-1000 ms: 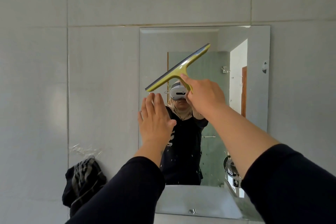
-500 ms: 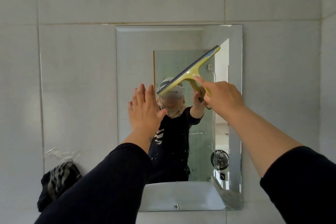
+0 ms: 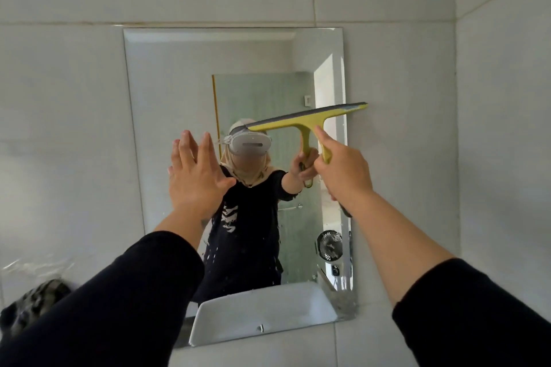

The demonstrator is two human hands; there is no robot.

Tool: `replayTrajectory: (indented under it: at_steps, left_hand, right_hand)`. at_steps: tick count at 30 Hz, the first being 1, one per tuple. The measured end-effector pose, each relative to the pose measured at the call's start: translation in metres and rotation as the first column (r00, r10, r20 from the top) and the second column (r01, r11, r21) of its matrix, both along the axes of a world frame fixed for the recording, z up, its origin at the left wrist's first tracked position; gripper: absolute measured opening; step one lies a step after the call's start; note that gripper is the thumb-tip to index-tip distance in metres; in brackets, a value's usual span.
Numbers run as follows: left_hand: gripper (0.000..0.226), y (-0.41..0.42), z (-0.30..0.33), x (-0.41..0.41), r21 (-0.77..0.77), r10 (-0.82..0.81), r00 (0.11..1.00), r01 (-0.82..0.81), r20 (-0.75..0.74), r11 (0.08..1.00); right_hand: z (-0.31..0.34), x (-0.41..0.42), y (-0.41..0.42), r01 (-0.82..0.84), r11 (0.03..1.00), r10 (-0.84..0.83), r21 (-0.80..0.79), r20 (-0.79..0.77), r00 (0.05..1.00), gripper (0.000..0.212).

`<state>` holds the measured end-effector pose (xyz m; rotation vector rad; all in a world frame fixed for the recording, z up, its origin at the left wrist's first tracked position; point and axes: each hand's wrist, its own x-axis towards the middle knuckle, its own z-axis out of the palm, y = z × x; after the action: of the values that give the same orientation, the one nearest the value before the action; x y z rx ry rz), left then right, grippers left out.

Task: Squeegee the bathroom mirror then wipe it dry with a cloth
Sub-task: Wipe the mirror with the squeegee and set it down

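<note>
A rectangular frameless mirror point(image 3: 179, 83) hangs on the white tiled wall. My right hand point(image 3: 346, 173) grips the handle of a yellow-green squeegee point(image 3: 310, 118). Its grey blade lies almost level against the mirror's right half, and its right end sticks past the mirror's right edge. My left hand point(image 3: 195, 179) is raised in front of the lower left part of the mirror, palm toward the glass, fingers spread and holding nothing. Whether it touches the glass I cannot tell. A dark striped cloth point(image 3: 32, 304) hangs at the lower left on the wall.
The mirror reflects a person in dark clothes, a white basin edge and a small fan. Water droplets speckle the lower glass. A clear plastic hook point(image 3: 35, 267) sits above the cloth. A wall corner runs at the far right point(image 3: 456, 128).
The squeegee has swung from a steep diagonal to nearly level and shifted toward the mirror's right edge. The view has tilted and moved closer. My left hand stays raised and spread.
</note>
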<state>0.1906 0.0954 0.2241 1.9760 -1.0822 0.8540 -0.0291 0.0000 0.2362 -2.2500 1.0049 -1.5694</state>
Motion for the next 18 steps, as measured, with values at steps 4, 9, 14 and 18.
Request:
replayTrajectory:
  at_steps: [4,9,14,18]
  left_hand:
    - [0.101,-0.002,-0.001,0.002,0.002,0.006,1.0,-0.006,-0.015,1.0]
    - [0.1,-0.002,-0.001,0.002,0.003,0.011,1.0,-0.011,-0.006,1.0]
    - [0.098,0.006,0.003,0.003,0.029,-0.007,1.0,0.006,0.021,1.0]
    - [0.095,0.022,0.007,0.015,0.007,0.035,0.997,-0.036,0.066,0.999]
  right_hand:
    - [-0.012,0.016,0.008,-0.073,0.993,0.062,0.09,0.118,0.991,0.06]
    - [-0.024,0.037,0.021,-0.145,0.973,0.097,0.178,0.256,0.962,0.061]
    - [-0.036,0.062,0.036,-0.149,0.967,0.068,0.205,0.356,0.932,0.057]
    - [-0.041,0.082,0.049,-0.177,0.953,0.063,0.247,0.411,0.909,0.056]
